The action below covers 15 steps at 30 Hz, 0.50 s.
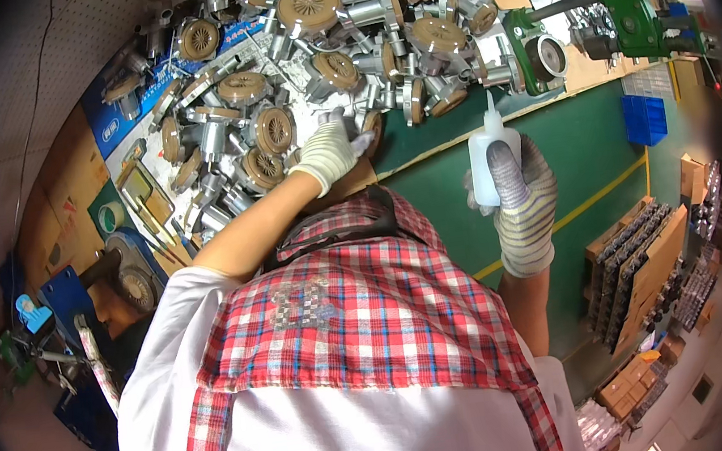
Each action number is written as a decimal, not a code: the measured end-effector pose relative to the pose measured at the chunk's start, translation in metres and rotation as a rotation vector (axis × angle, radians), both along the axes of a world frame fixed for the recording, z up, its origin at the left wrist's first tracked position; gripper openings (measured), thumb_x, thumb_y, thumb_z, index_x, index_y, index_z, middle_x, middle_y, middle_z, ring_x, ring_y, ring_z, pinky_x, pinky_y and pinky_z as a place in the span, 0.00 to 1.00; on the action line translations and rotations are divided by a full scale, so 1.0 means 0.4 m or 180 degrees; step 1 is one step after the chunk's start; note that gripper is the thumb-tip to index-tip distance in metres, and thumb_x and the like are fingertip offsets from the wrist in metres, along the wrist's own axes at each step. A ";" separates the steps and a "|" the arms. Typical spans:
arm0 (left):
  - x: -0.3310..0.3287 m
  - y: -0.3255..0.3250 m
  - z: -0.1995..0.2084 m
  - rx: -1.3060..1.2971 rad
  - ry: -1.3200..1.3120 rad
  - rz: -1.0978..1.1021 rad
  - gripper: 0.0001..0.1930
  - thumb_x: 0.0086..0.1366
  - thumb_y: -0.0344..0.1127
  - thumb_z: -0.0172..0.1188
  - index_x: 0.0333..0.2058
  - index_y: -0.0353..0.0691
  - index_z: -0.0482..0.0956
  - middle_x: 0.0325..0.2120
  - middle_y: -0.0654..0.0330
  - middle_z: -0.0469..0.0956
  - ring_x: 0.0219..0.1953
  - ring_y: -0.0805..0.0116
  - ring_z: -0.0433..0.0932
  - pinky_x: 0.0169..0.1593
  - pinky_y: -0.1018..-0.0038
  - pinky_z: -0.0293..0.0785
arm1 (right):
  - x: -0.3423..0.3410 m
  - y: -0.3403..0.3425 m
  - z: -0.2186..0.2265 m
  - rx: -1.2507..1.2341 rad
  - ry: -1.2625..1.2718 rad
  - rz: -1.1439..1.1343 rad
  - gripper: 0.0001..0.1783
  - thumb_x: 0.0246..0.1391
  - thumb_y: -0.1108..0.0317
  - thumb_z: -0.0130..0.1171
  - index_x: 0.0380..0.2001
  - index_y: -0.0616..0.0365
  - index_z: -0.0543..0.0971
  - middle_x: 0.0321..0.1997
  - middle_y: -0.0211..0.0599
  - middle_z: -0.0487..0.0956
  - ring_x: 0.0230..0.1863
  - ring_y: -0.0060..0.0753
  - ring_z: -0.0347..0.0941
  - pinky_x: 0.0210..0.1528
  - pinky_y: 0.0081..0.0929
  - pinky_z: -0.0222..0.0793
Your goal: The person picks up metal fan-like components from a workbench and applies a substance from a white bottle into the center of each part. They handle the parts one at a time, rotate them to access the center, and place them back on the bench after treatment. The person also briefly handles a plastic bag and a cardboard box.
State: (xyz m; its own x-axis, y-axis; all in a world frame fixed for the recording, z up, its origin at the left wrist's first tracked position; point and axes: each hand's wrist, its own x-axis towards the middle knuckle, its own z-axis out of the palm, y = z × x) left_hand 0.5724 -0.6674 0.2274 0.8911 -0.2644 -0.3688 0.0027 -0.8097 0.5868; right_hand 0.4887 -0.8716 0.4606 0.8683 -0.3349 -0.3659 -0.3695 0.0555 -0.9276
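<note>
My right hand (524, 205), in a striped grey-white glove, is wrapped round a translucent white squeeze bottle (482, 167). The bottle stands upright in the grip, its narrow nozzle pointing away from me, beside the green machine. On the left, my other gloved hand (329, 151) closes on a metal part with a brown disc (375, 134) at the bench's near edge. Its fingers partly hide that part. Many similar metal parts with brown ribbed discs (309, 6) lie heaped just beyond my left hand.
A green clamp-like machine (529, 51) with a round dial stands at the right of the bench. Far left are a tape roll (111, 217) and a shallow tray (143, 194). Right, on the floor side, sit a blue bin (644, 119) and stacked parts with cardboard (647, 276).
</note>
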 end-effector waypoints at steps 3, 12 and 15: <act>0.012 -0.074 -0.090 0.0192 0.0217 0.0052 0.35 0.60 0.55 0.63 0.56 0.32 0.68 0.53 0.35 0.71 0.49 0.37 0.77 0.53 0.54 0.74 | -0.018 -0.031 0.000 0.0000 -0.0078 0.0154 0.20 0.60 0.52 0.64 0.41 0.60 0.78 0.21 0.35 0.79 0.18 0.20 0.73 0.18 0.17 0.62; -0.044 0.059 0.032 -0.2252 0.1413 0.1561 0.34 0.65 0.53 0.62 0.59 0.31 0.69 0.48 0.58 0.78 0.48 0.70 0.76 0.52 0.73 0.73 | -0.094 -0.125 -0.028 -0.0298 -0.0124 0.0167 0.20 0.61 0.52 0.61 0.40 0.61 0.77 0.21 0.36 0.78 0.17 0.21 0.72 0.18 0.16 0.60; -0.096 0.064 0.136 -0.3074 0.1433 0.1547 0.27 0.65 0.58 0.60 0.49 0.38 0.76 0.32 0.62 0.81 0.26 0.77 0.79 0.23 0.82 0.73 | -0.100 -0.127 -0.023 -0.0183 -0.0236 0.0152 0.21 0.61 0.52 0.62 0.41 0.61 0.77 0.21 0.37 0.78 0.17 0.22 0.72 0.18 0.16 0.61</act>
